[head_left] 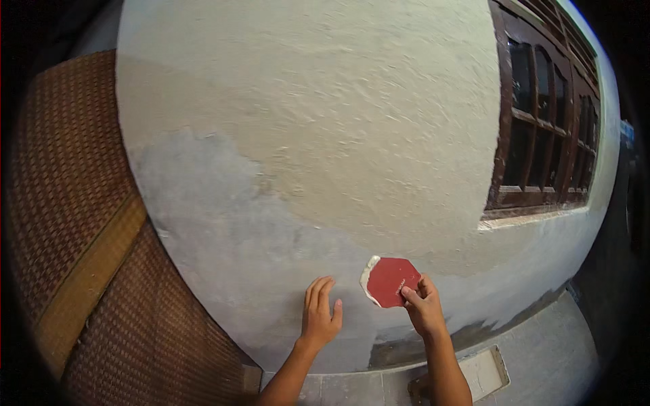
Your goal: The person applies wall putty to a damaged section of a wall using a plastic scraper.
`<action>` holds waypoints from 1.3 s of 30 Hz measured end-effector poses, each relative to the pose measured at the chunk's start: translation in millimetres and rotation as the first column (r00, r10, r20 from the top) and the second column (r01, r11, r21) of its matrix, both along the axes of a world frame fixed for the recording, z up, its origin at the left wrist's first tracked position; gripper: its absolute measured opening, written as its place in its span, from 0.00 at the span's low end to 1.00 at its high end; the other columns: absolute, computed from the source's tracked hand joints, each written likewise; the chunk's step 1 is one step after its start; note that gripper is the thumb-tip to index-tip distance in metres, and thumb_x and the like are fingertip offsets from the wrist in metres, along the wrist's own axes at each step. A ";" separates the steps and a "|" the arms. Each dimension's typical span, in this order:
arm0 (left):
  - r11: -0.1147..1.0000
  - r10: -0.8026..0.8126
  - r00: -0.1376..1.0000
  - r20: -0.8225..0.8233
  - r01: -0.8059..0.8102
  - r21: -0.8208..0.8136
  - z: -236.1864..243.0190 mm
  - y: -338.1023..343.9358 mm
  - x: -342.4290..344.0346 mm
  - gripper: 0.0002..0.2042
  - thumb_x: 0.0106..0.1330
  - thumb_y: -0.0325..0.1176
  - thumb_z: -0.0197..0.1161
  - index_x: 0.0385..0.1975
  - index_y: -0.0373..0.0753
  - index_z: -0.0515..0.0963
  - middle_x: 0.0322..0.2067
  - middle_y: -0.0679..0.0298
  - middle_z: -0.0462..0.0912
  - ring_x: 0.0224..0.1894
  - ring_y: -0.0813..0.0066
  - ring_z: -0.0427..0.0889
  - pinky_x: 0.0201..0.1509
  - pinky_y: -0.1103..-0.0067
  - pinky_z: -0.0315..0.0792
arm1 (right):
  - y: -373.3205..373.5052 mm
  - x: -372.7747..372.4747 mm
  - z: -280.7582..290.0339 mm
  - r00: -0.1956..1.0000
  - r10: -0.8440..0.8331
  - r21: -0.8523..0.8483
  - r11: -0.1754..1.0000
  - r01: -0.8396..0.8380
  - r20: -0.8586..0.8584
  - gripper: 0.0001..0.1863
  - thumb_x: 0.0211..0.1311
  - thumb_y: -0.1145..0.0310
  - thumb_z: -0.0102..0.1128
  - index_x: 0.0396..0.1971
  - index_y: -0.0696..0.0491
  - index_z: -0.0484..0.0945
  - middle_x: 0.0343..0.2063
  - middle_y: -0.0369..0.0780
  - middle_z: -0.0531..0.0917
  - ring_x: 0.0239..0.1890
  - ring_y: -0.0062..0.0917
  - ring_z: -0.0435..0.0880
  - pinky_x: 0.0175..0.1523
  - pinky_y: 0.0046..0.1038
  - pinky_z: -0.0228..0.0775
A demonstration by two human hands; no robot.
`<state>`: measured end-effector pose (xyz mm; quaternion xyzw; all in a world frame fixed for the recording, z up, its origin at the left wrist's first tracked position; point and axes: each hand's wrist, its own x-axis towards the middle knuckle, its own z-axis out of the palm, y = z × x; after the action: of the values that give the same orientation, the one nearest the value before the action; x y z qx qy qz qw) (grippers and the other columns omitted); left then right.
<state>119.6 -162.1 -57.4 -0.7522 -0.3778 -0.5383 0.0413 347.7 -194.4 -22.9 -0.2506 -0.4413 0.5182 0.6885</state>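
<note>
Red, flat, polygonal scraper (391, 279): before the grey-and-cream plaster wall (379, 169), contact unclear, creamy-white paste (367, 277) edge facing left. Right hand (424, 310) pinches its right side; left hand (321, 319), half-open, empty, lies left, apart.

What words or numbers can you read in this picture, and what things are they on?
Flat red plate in the right hand: small pale lettering, too small and blurred to read.
Wall, brown window and woven panel: no lettering that I can make out.
So there is nothing I can quote.
</note>
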 end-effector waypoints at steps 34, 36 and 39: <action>0.806 0.172 0.983 0.060 -0.175 0.565 161.4 138.0 -234.0 0.24 0.66 0.36 0.48 0.60 0.31 0.56 0.62 0.41 0.58 0.66 0.40 0.56 0.68 0.53 0.51 | 133.5 -295.9 149.9 -0.102 -0.993 0.998 -0.059 0.028 -0.056 0.04 0.48 0.68 0.56 0.26 0.49 0.74 0.22 0.34 0.69 0.27 0.26 0.70 0.30 0.28 0.60; 0.779 0.153 0.986 0.061 -0.158 0.607 160.8 144.3 -233.7 0.23 0.67 0.40 0.46 0.57 0.33 0.56 0.62 0.39 0.58 0.66 0.38 0.55 0.68 0.50 0.49 | 142.4 -298.8 145.5 -0.133 -0.990 0.999 -0.041 0.003 -0.040 0.05 0.49 0.67 0.55 0.27 0.49 0.74 0.23 0.34 0.70 0.27 0.26 0.71 0.30 0.28 0.61; 0.742 0.118 0.987 0.109 -0.160 0.652 157.0 157.1 -232.9 0.22 0.67 0.43 0.46 0.55 0.36 0.56 0.61 0.38 0.58 0.66 0.37 0.56 0.67 0.48 0.48 | 155.1 -307.8 139.6 -0.158 -0.987 1.000 -0.021 0.002 -0.020 0.06 0.49 0.66 0.55 0.27 0.49 0.73 0.24 0.35 0.69 0.27 0.25 0.70 0.30 0.27 0.61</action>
<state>-113.3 -5.0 99.6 -0.6427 -0.2203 -0.6545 0.3318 39.9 -39.3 116.7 -0.3109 -0.6704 -0.4765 0.4764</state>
